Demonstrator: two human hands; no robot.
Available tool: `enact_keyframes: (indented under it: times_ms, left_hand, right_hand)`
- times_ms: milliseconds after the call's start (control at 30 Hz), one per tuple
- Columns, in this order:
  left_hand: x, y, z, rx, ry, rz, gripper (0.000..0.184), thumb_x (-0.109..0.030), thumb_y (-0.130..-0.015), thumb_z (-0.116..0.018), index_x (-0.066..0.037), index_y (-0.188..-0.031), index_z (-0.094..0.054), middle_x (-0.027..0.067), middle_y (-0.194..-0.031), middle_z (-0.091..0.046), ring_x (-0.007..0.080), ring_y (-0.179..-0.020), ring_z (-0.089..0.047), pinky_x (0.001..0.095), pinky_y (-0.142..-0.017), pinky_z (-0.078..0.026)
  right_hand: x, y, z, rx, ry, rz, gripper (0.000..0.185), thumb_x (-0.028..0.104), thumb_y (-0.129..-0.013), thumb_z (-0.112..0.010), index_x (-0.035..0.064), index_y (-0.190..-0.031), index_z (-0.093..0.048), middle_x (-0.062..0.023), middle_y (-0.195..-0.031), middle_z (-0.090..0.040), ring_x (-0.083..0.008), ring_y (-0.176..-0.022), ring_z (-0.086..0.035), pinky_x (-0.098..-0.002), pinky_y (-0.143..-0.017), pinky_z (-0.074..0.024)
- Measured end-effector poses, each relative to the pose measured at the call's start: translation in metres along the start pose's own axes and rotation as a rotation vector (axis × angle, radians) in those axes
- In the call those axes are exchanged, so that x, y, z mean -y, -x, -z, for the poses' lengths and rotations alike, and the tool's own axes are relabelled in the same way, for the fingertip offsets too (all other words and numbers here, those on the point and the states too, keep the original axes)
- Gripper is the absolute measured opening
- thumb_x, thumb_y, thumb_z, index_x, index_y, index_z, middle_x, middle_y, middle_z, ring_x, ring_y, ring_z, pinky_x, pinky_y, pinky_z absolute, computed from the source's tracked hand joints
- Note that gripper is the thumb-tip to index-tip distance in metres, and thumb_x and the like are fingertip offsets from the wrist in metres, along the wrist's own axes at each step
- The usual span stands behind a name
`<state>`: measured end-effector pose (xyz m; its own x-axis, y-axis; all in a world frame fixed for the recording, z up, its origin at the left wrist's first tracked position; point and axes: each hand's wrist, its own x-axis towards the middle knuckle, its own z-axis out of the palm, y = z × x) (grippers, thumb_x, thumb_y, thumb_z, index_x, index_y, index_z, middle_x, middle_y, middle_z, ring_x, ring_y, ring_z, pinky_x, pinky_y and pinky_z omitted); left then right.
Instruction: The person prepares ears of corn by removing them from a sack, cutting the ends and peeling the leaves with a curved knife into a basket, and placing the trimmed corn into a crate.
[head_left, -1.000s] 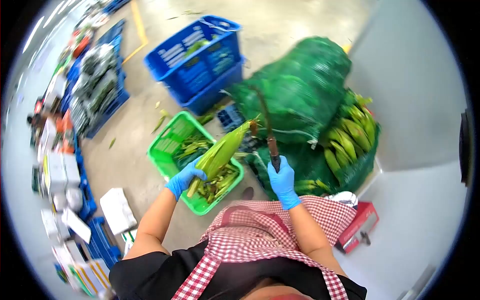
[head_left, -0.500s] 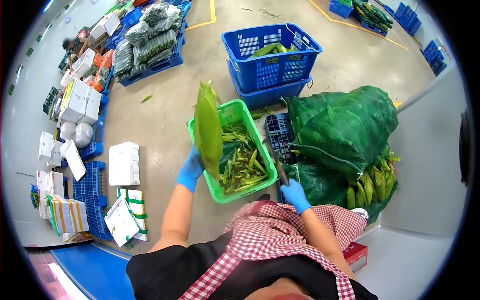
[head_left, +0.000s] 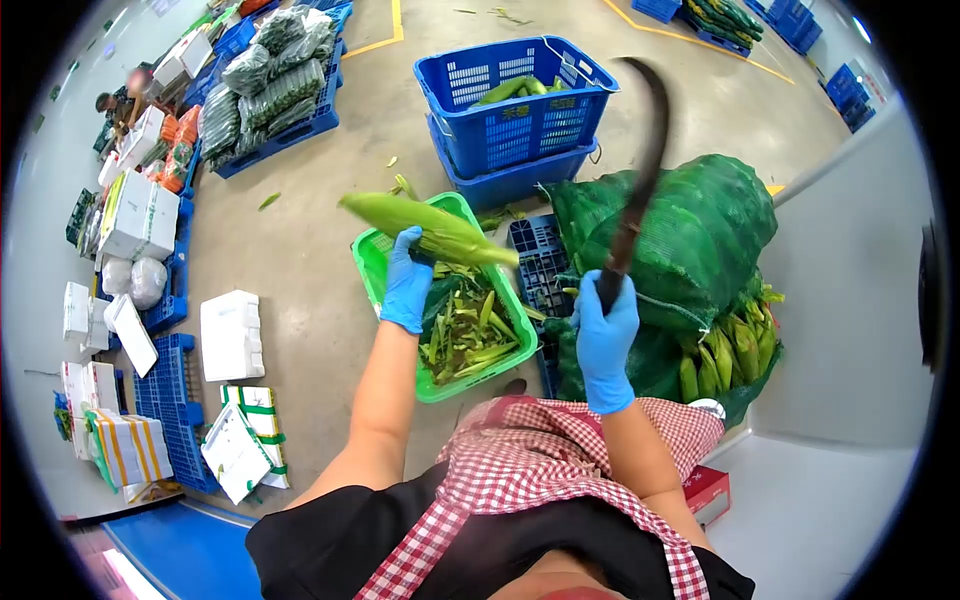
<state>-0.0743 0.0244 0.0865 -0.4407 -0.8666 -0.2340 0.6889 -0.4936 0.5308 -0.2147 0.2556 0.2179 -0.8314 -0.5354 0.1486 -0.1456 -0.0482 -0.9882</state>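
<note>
My left hand (head_left: 406, 284), in a blue glove, is closed round an ear of corn (head_left: 430, 228) in its green husk. The ear lies almost level above a green crate (head_left: 447, 388), its stem end pointing right. Inside that crate are husk scraps (head_left: 470, 335) and cut pieces. My right hand (head_left: 607, 335), also gloved in blue, grips the handle of a sickle (head_left: 643, 175). Its dark curved blade stands raised, in front of a full green mesh sack (head_left: 715, 235), apart from the corn.
Two stacked blue crates (head_left: 515, 130) stand ahead, the upper one holding corn. More unhusked corn (head_left: 735, 355) shows at the open sack on the right. White foam boxes (head_left: 231, 335) and blue pallets (head_left: 175, 400) line the left. Another person (head_left: 122, 105) is at the far left.
The corn has turned from upright to nearly level, and my left hand has risen. My right hand has lifted the sickle from beside the green crate to a raised position.
</note>
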Motion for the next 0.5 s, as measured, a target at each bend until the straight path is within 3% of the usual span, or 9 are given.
enact_keyframes:
  times_ms: [33, 67, 167, 233, 300, 333, 367, 400, 500]
  left_hand:
    - [0.000, 0.000, 0.006, -0.046, -0.102, -0.031, 0.031, -0.010, -0.074, -0.065, -0.006, -0.104, -0.058, 0.0069, -0.101, -0.062, 0.0202, -0.097, -0.058, 0.0383, -0.091, -0.045]
    - [0.001, 0.003, 0.013, -0.096, -0.206, -0.060, 0.029, -0.006, -0.074, -0.065, -0.006, -0.101, -0.059, 0.0065, -0.096, -0.063, 0.0188, -0.093, -0.059, 0.0373, -0.089, -0.045]
    - [-0.005, 0.015, 0.018, -0.160, -0.331, -0.109, 0.028, 0.004, -0.067, -0.067, -0.006, -0.092, -0.060, 0.0055, -0.086, -0.064, 0.0155, -0.084, -0.061, 0.0308, -0.074, -0.049]
    - [-0.001, 0.024, 0.020, -0.181, -0.378, -0.161, 0.033, 0.007, -0.064, -0.068, -0.005, -0.093, -0.060, 0.0059, -0.086, -0.064, 0.0160, -0.082, -0.062, 0.0295, -0.069, -0.050]
    - [0.005, 0.028, 0.030, -0.213, -0.386, -0.237, 0.036, 0.009, -0.063, -0.066, -0.005, -0.095, -0.060, 0.0070, -0.088, -0.064, 0.0178, -0.080, -0.061, 0.0291, -0.066, -0.051]
    - [0.003, 0.029, 0.034, -0.214, -0.417, -0.306, 0.034, 0.008, -0.064, -0.065, -0.005, -0.094, -0.060, 0.0071, -0.089, -0.064, 0.0184, -0.079, -0.061, 0.0293, -0.067, -0.050]
    - [0.000, 0.024, 0.038, -0.212, -0.450, -0.374, 0.032, 0.008, -0.064, -0.064, -0.006, -0.093, -0.060, 0.0072, -0.089, -0.064, 0.0190, -0.077, -0.060, 0.0296, -0.068, -0.050]
    - [-0.004, 0.023, 0.057, -0.246, -0.497, -0.294, 0.035, 0.004, -0.067, -0.065, -0.006, -0.100, -0.060, 0.0076, -0.095, -0.063, 0.0214, -0.088, -0.060, 0.0346, -0.081, -0.048]
    - [-0.002, 0.018, 0.056, -0.398, -0.429, -0.083, 0.036, 0.000, -0.069, -0.066, -0.007, -0.104, -0.059, 0.0079, -0.104, -0.061, 0.0231, -0.100, -0.056, 0.0380, -0.088, -0.046]
  right_hand:
    - [0.007, 0.006, -0.004, -0.058, -0.156, -0.030, 0.011, 0.010, -0.087, -0.057, 0.0038, -0.093, -0.051, -0.0002, -0.066, -0.051, -0.0060, -0.057, -0.050, -0.0218, -0.050, -0.0407]
    - [0.007, 0.008, -0.009, -0.090, -0.311, 0.070, 0.010, 0.009, -0.088, -0.056, 0.0049, -0.095, -0.051, 0.0001, -0.067, -0.051, -0.0046, -0.060, -0.050, -0.0204, -0.053, -0.0417]
    - [-0.036, 0.012, -0.033, -0.146, -0.340, 0.067, 0.016, 0.013, -0.089, -0.055, 0.0028, -0.098, -0.049, -0.0071, -0.069, -0.056, -0.0146, -0.058, -0.055, -0.0258, -0.054, -0.0448]
    - [-0.098, 0.026, -0.052, -0.054, 0.364, 0.141, 0.017, 0.015, -0.086, -0.055, 0.0010, -0.094, -0.051, -0.0152, -0.073, -0.059, -0.0288, -0.065, -0.058, -0.0365, -0.061, -0.0490]
    - [-0.199, 0.057, -0.030, 0.766, 0.876, -0.272, 0.027, 0.024, -0.082, -0.055, -0.0009, -0.092, -0.055, -0.0248, -0.084, -0.060, -0.0409, -0.079, -0.059, -0.0448, -0.073, -0.0478]
    - [-0.201, 0.077, -0.012, 0.855, 0.871, -0.309, 0.030, 0.026, -0.080, -0.054, -0.0005, -0.092, -0.055, -0.0261, -0.087, -0.059, -0.0418, -0.083, -0.058, -0.0461, -0.074, -0.0473]
    - [-0.200, 0.076, -0.003, 0.827, 0.843, -0.358, 0.031, 0.027, -0.079, -0.054, -0.0004, -0.092, -0.056, -0.0268, -0.088, -0.059, -0.0423, -0.085, -0.058, -0.0467, -0.075, -0.0468]
    - [-0.202, 0.076, 0.007, 0.798, 0.814, -0.405, 0.032, 0.027, -0.078, -0.053, -0.0004, -0.093, -0.056, -0.0275, -0.090, -0.059, -0.0428, -0.087, -0.057, -0.0474, -0.076, -0.0464]
    - [-0.193, 0.054, 0.044, 0.494, 0.766, -0.585, 0.033, 0.028, -0.077, -0.054, -0.0010, -0.091, -0.055, -0.0281, -0.092, -0.059, -0.0435, -0.086, -0.057, -0.0478, -0.075, -0.0460]
